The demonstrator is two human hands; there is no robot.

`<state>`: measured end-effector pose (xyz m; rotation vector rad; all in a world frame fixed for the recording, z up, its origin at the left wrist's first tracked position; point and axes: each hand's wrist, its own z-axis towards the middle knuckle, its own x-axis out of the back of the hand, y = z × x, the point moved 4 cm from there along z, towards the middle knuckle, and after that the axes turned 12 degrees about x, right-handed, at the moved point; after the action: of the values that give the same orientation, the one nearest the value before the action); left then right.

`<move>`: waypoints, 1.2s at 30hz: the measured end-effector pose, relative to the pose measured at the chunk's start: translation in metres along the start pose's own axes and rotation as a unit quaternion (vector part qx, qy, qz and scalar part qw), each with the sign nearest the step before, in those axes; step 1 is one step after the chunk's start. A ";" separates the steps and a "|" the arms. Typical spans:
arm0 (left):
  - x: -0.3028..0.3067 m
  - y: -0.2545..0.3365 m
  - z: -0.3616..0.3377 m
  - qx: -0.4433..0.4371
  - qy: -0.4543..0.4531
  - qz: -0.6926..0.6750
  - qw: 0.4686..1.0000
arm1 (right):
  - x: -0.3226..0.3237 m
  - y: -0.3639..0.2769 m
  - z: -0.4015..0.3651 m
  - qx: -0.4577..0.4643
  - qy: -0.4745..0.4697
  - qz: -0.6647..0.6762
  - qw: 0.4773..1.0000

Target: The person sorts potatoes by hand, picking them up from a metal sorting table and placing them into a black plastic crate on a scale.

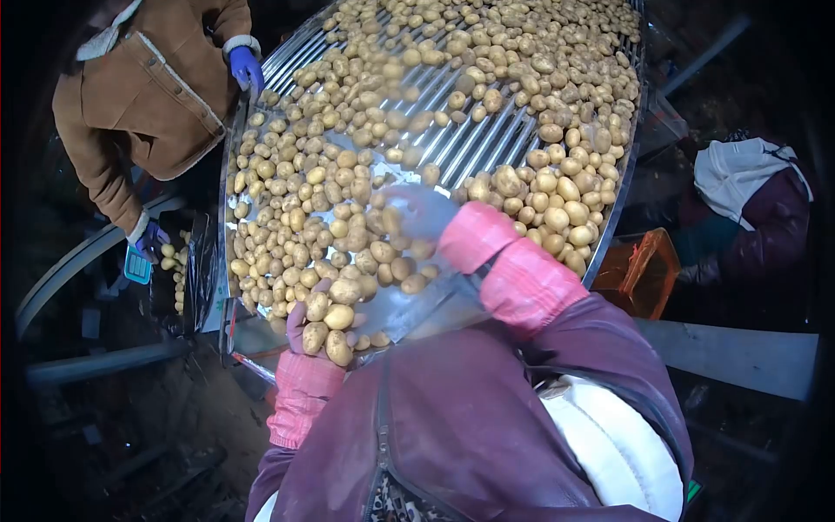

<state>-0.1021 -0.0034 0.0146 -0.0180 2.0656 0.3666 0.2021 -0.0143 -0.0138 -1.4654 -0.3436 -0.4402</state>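
Many potatoes [296, 213] lie on a metal sorting table with rollers [474, 143]. At its near left corner my left hand [298, 329], above a pink checked cuff, is curled round several potatoes [337, 316] held against one another. My right hand [422, 211] reaches in over the middle of the table, beside the potatoes; it is smeared by motion, so its fingers cannot be made out. A pink sleeve cover is on my right forearm. Bare metal shows just below that hand.
At the left stands a co-worker in a brown jacket [156, 96], one gloved hand [247, 70] at the table's edge, the other by a teal basket [137, 265]. An orange crate [642, 274] and another person in a dark purple sleeve [778, 226] are at the right.
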 end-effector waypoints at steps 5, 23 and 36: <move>0.009 -0.011 -0.009 0.010 -0.043 -0.032 0.999 | 0.127 -0.026 -0.070 -0.139 0.127 -0.245 0.951; -0.003 -0.030 -0.031 0.040 -0.033 -0.005 0.999 | 0.006 -0.011 -0.024 -0.030 0.085 0.168 0.982; 0.020 -0.019 -0.041 0.057 -0.117 -0.082 0.988 | -0.055 -0.005 -0.015 -0.049 0.145 0.095 0.984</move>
<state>-0.1438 -0.0293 0.0110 -0.0714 1.8346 0.1409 0.1511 -0.0249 -0.0373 -1.4879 0.0505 -0.5144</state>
